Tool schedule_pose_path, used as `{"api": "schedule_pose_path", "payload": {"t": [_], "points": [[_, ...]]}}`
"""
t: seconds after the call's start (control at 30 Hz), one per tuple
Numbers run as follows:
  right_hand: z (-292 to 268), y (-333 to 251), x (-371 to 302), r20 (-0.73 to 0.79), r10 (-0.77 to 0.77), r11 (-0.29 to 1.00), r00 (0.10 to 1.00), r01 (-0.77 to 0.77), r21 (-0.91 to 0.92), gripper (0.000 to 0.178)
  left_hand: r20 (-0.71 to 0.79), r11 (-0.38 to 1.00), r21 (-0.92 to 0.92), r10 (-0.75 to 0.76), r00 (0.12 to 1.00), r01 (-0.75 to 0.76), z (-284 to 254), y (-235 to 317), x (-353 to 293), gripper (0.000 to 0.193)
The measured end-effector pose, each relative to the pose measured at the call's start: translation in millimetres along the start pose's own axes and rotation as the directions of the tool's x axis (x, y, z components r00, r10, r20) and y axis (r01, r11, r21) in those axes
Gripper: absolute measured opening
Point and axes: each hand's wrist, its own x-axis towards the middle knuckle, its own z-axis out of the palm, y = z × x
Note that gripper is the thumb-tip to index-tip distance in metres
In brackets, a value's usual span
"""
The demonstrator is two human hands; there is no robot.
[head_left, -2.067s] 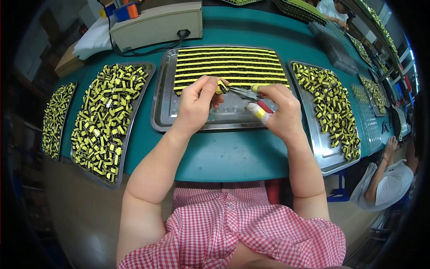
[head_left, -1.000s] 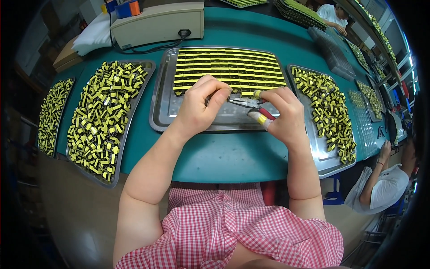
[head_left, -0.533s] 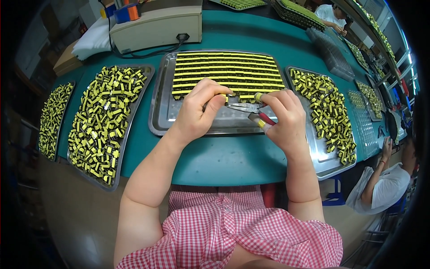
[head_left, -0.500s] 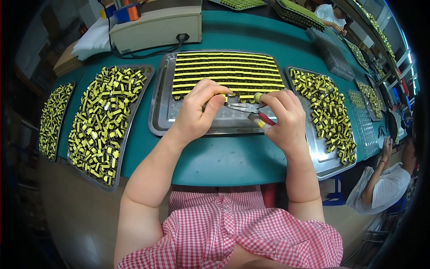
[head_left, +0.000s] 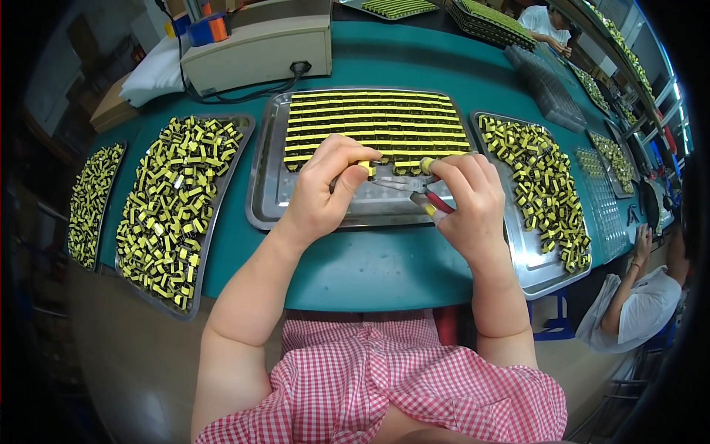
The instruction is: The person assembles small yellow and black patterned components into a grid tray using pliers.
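Observation:
Between thumb and fingers, my left hand (head_left: 325, 181) pinches a small yellow-and-black component (head_left: 366, 169), perhaps a small transformer. In my right hand (head_left: 470, 200) is a pair of pliers (head_left: 438, 201) with red handles. Their slim metal jaws point left and reach close to the held component; whether they touch it I cannot make out. Yellow covers show on fingers of my right hand. Both hands are over the front part of a metal tray (head_left: 274, 196), where rows of the same components (head_left: 373, 126) stand side by side.
Loose components fill a left tray (head_left: 207, 244), a far-left tray (head_left: 97, 251) and a right tray (head_left: 536, 285). A beige machine (head_left: 259, 52) with a black cable stands behind. Clear plastic trays (head_left: 543, 89) lie at right. A person (head_left: 629, 303) sits right, another (head_left: 547, 29) farther back.
The view has shifted slightly, so the table sits a little lower. Both hands keep nearly the same pose, with the component and pliers still held.

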Motion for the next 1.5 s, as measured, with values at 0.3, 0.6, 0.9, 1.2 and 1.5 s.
{"api": "schedule_pose_path", "payload": {"t": [0.3,0.6,0.9,1.2,1.5], "points": [[-0.1,-1.3,1.8,-0.048,-0.021,1.000,0.999,0.020,-0.020,0.041,0.008,1.000,-0.005,-0.025,1.000,0.025,-1.5,1.9,-1.7,0.029],[-0.8,-0.3,1.6,-0.065,-0.024,0.999,0.998,0.023,-0.027,0.041,-0.002,1.000,0.020,0.004,1.000,-0.004,-1.2,4.2,-0.8,0.028],[-3.6,-3.0,2.3,-0.016,-0.009,1.000,1.000,0.009,-0.004,0.040,0.014,0.999,0.030,-0.041,0.999,0.040,-0.5,2.6,-2.5,0.028],[-2.7,-2.3,1.6,0.004,0.001,1.000,1.000,-0.001,0.005,0.042,0.026,0.998,0.001,-0.070,0.997,0.070,0.5,1.8,-2.5,0.026],[-1.2,-2.8,0.1,0.019,0.020,1.000,1.000,-0.020,0.004,0.044,0.040,0.987,-0.049,-0.154,0.987,0.156,2.3,1.3,-4.6,0.025]]}}
